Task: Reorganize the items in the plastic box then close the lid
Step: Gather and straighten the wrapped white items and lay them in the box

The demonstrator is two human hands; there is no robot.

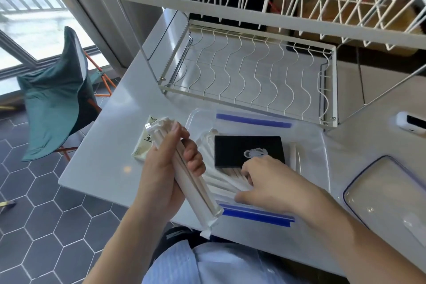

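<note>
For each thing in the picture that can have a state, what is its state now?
plastic box: open, lid off, items inside.
lid: lying on the table to the right of the box.
left hand: holds a bundle of wrapped sticks above the table.
right hand: reaching into the box, fingers on the loose wrapped sticks; grip unclear.
black packet: lying flat in the box.
dish rack: lower tier empty.

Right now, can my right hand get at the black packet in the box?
Probably yes: the right hand is already inside the open plastic box, fingertips beside the black packet, with nothing covering it.
</note>
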